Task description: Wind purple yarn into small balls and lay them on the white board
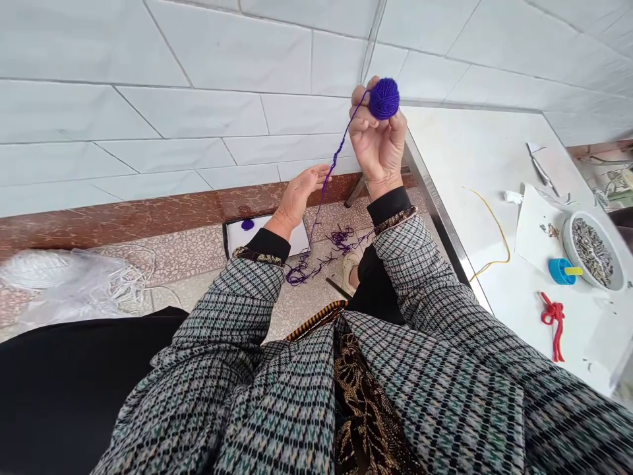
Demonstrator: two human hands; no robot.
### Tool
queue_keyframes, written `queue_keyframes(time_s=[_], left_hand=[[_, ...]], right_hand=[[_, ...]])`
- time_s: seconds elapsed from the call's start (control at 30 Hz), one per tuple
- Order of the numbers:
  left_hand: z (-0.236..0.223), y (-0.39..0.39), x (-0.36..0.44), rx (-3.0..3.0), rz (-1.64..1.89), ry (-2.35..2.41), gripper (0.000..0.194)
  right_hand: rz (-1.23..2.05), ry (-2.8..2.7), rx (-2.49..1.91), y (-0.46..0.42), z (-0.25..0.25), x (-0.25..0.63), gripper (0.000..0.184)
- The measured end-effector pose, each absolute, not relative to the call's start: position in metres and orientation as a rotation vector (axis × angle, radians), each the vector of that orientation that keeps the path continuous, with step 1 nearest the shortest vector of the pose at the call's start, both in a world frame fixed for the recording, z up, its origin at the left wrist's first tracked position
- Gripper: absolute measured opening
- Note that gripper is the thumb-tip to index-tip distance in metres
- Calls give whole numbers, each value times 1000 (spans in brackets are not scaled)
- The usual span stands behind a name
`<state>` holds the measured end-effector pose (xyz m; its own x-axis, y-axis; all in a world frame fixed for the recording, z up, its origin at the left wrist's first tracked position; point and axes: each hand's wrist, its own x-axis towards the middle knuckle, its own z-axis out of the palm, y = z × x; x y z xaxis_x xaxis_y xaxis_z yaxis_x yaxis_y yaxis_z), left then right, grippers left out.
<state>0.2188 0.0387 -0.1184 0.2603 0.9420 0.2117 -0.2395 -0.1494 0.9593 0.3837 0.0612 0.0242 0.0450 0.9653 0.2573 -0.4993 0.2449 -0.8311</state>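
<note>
My right hand (378,142) is raised in front of the tiled wall, its fingertips closed on a small ball of purple yarn (384,98). A purple strand (336,158) runs down from the ball past my left hand (298,196), whose fingers lie loosely together beside the strand. Whether those fingers pinch the strand I cannot make out. The strand ends in a loose purple tangle (321,254) on the speckled floor near my foot.
A white table (494,218) with a metal edge stands at right, bearing a bowl of seeds (592,251), a blue cap (560,271), red cord (554,316), yellow thread (497,227) and paper. A white tray (267,234) and clear plastic (74,284) lie on the floor.
</note>
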Motion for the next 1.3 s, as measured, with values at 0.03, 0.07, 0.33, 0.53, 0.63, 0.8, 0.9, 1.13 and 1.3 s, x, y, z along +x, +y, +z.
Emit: queue_keyframes(time_s=[0.03,0.07,0.33,0.53,0.63,0.8,0.9,1.13,1.3], left_hand=[[-113,39,220,1306,1197,719,95],[-108,39,220,1312,1182,707,93],[-79,36,218,1374,1129,911,22],[-73,38,208,1394,1129,947,12],[-75,38,204,1347,1134,896,20],[-77,31,196,1257,1108,767,38],[-76,28,193,1238,1105,804,40],[-71,23,195,1207,1147,902,20],[-75,25,193,1234,1152,947,13]], right_hand=[[1241,-976,-642,61,25,384,42],[1238,-989,-651,61,25,384,43],[1251,-1091,-745,61,33,384,55],[1235,-972,-642,64,28,386,52],[1270,-967,-632,64,24,387,51],[1210,-775,-592,76,20,393,48],[1260,-774,-448,83,19,400,44],[1210,-742,-690,71,32,401,46],[1290,-783,-488,79,27,409,49]])
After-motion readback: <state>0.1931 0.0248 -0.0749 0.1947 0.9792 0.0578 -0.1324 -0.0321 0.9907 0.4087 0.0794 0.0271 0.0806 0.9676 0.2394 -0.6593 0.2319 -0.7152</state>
